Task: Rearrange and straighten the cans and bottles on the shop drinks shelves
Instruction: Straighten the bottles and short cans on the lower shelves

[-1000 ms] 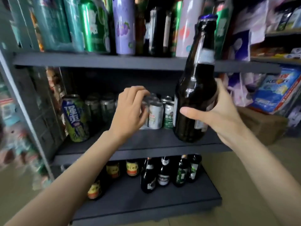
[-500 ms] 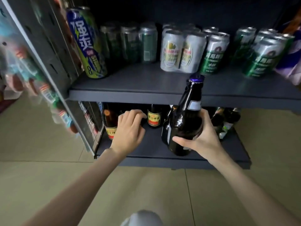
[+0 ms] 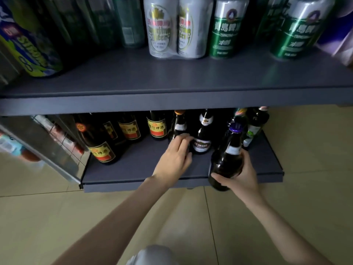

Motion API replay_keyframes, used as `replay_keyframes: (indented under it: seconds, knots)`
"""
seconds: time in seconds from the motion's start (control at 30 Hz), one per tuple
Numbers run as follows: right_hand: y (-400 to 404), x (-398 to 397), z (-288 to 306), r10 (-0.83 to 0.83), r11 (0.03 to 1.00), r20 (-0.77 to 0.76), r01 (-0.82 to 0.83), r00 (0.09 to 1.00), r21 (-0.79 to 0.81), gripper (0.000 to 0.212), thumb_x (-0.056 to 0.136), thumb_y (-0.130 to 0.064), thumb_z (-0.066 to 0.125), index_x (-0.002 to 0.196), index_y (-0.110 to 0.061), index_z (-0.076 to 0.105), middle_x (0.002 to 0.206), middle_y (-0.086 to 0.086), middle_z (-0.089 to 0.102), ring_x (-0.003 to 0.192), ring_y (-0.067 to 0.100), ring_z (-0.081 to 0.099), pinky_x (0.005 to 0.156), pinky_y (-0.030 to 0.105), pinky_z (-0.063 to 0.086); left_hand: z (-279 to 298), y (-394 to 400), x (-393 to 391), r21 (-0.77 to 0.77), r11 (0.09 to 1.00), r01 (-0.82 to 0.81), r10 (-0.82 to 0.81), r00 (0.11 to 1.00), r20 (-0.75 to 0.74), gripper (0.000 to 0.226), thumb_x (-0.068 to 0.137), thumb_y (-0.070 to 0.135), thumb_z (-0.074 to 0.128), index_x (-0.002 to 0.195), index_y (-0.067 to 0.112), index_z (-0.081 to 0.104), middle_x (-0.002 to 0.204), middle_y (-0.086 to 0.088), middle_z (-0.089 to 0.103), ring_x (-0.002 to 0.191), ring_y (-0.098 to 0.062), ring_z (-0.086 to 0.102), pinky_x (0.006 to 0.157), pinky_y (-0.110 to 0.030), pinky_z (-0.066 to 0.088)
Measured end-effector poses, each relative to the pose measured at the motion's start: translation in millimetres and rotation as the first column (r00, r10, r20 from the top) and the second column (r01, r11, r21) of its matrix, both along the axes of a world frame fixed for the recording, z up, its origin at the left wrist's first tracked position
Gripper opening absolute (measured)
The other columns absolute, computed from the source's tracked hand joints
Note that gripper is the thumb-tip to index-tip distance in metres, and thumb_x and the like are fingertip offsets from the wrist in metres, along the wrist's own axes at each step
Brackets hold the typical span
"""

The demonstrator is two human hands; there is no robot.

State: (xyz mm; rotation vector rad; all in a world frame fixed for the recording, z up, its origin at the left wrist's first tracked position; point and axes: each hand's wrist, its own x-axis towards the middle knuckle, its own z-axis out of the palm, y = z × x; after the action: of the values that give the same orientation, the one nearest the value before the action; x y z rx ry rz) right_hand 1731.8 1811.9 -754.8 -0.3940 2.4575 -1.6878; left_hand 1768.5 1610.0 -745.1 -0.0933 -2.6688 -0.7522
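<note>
Right hand [image 3: 241, 179] gripping a dark bottle [image 3: 226, 161] at bottom shelf [image 3: 133, 169] edge, left hand [image 3: 174, 159] curled round a standing bottle [image 3: 177, 127]

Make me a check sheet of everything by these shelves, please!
Surface: grey bottom shelf, front part bare; grey upper shelf above it.
Job's things: brown bottle with purple cap, held at the bottom shelf's front edge; dark bottles stand behind; cans stand on the upper shelf.
Clutter: nothing seen.
Grips: right hand holds the brown bottle; left hand has fingers curled on a shelf bottle.
Cables: nothing seen.
Surroundings: beige tiled floor; blurred goods at left.
</note>
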Motion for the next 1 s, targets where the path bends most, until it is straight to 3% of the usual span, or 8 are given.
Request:
replay_keyframes:
  seconds: [0.13,0.27,0.37,0.5,0.6,0.73,1.0]
  knots:
    - [16.4,-20.6,-23.7,-0.091,0.996,-0.012,0.092,0.996,0.009,0.081,0.055,-0.011,0.089,0.115,-0.033,0.04,0.105,-0.023,0.054,0.104,0.009,0.053,0.091,0.027,0.041,-8.5,31.2,-36.8,0.179,0.978,-0.11,0.086,0.987,0.136,0.054,0.093,0.012,0.051,0.142,0.004,0.029,0.145,-0.011,0.03,0.134,-0.025,0.032,0.106,-0.035,0.035]
    - [20.9,-43.4,-34.4,-0.102,0.995,-0.042,0.102,0.994,0.009,0.079,0.055,-0.011,0.089,0.112,-0.035,0.04,0.103,-0.024,0.054,0.098,0.001,0.052,0.082,0.005,0.038,-15.1,51.8,-70.5,0.245,0.931,-0.271,0.214,0.949,0.233,0.067,0.095,0.017,0.049,0.147,0.005,0.01,0.152,-0.011,0.015,0.136,-0.028,0.03,0.104,-0.032,0.032]
    - [16.0,-55.0,-43.7,-0.103,0.995,-0.037,0.103,0.994,0.003,0.078,0.055,-0.012,0.089,0.117,-0.027,0.044,0.105,-0.013,0.059,0.101,0.005,0.054,0.082,0.009,0.038,-17.0,61.1,-88.8,0.283,0.884,-0.371,0.304,0.918,0.255,0.075,0.092,0.015,0.053,0.147,0.003,0.004,0.153,-0.016,0.013,0.136,-0.033,0.03,0.108,-0.036,0.032]
    - [9.3,-64.2,-53.7,-0.141,0.989,-0.043,0.139,0.989,-0.04,0.081,0.053,-0.01,0.089,0.12,-0.02,0.045,0.105,-0.008,0.059,0.102,0.011,0.056,0.085,0.016,0.039,-13.0,61.7,-111.0,0.381,0.828,-0.412,0.339,0.908,0.244,0.084,0.084,0.006,0.063,0.146,0.001,0.007,0.15,-0.017,0.023,0.139,-0.029,0.024,0.109,-0.026,0.02]
    - [7.5,-65.4,-60.3,-0.174,0.983,-0.061,0.17,0.983,-0.064,0.083,0.052,-0.01,0.09,0.122,-0.017,0.044,0.108,-0.005,0.06,0.103,0.013,0.057,0.088,0.02,0.042,-13.0,58.6,-118.6,0.392,0.822,-0.414,0.338,0.907,0.25,0.076,0.081,0.004,0.066,0.141,-0.001,0.021,0.141,-0.018,0.037,0.13,-0.032,0.036,0.101,-0.027,0.027]
    - [6.7,-63.3,-65.4,-0.193,0.979,-0.077,0.186,0.978,-0.088,0.085,0.051,-0.011,0.091,0.122,-0.016,0.044,0.111,-0.002,0.06,0.104,0.012,0.058,0.089,0.013,0.043,-14.1,52.2,-123.0,0.383,0.833,-0.4,0.339,0.915,0.218,0.074,0.076,0.007,0.072,0.137,-0.001,0.03,0.135,-0.017,0.046,0.122,-0.033,0.045,0.094,-0.032,0.036]
    - [8.1,-63.6,-67.6,-0.193,0.98,-0.097,0.186,0.976,-0.076,0.084,0.052,-0.015,0.091,0.12,-0.024,0.042,0.113,-0.001,0.06,0.105,0.012,0.057,0.088,0.008,0.04,-7.4,53.6,-137.1,0.369,0.843,-0.391,0.337,0.919,0.202,0.074,0.08,0.008,0.07,0.139,0.002,0.027,0.136,-0.015,0.046,0.123,-0.031,0.045,0.093,-0.03,0.035]
